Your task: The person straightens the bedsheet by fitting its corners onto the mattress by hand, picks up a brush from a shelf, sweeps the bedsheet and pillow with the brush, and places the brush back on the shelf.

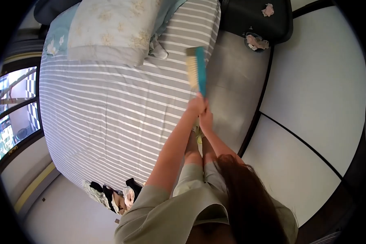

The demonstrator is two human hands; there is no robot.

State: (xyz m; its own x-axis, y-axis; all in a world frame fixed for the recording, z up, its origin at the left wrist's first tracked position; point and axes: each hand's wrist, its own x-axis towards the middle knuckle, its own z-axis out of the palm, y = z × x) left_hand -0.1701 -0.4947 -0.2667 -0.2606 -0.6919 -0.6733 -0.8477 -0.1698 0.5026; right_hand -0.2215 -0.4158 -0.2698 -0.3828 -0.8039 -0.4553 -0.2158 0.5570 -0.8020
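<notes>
Both of my hands are together near the bed's right edge, in the middle of the view. My left hand (196,105) is closed around the lower end of a blue brush (201,73) with pale bristles. Just beside and below it, my right hand (206,118) is also closed at the handle's end. The brush points away from me, its bristles facing left towards the grey and white striped sheet (122,101). Whether the bristles touch the sheet is unclear. The brush is slightly blurred.
A folded floral quilt (110,28) lies at the bed's far end. Clothes (114,197) are heaped by the near left edge. At the right stand a black case (252,20), a small bin (256,42) and white panels (317,89). Windows (16,110) are at left.
</notes>
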